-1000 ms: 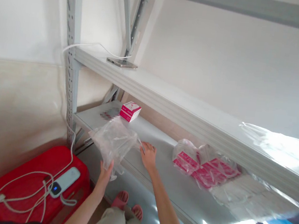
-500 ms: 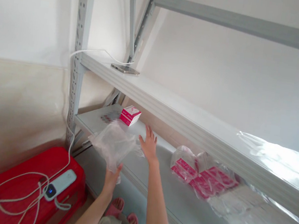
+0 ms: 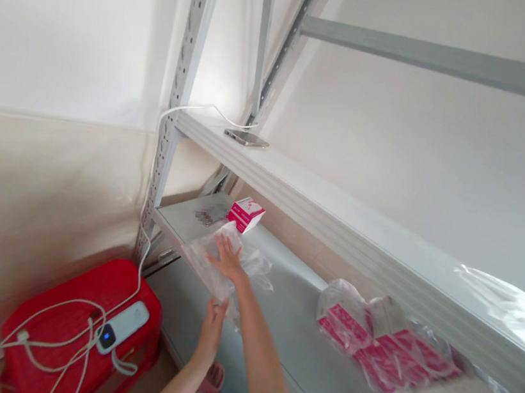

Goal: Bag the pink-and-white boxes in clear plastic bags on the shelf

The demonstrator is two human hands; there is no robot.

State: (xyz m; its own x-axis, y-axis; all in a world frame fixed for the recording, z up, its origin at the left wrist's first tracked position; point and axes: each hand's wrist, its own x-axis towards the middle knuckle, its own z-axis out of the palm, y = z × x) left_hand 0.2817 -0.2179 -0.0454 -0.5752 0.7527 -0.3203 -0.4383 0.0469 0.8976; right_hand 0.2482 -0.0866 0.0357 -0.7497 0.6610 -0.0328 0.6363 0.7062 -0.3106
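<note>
A clear plastic bag [image 3: 203,259] lies across the front edge of the lower shelf [image 3: 292,319]. My left hand [image 3: 213,319] pinches its near edge. Spread flat over the bag's middle is my right hand [image 3: 228,259], fingers apart and pressing on the film. Just behind the bag stands a pink-and-white box [image 3: 246,214]. Beside that box, a small blurred patch [image 3: 212,214] on the shelf cannot be made out. To the right, pink boxes in clear plastic [image 3: 387,348] rest on the same shelf.
On the upper shelf [image 3: 330,196] lie a phone [image 3: 247,138] with a white cable and, at the right, more clear plastic [image 3: 509,306]. A red stool [image 3: 71,290] at the lower left holds a power bank [image 3: 124,326] and cables. A perforated metal post [image 3: 187,51] rises at the left.
My right hand has come left and down onto the bag, from open air beside it. The bag has gone from puffed up to flatter. My view has shifted left.
</note>
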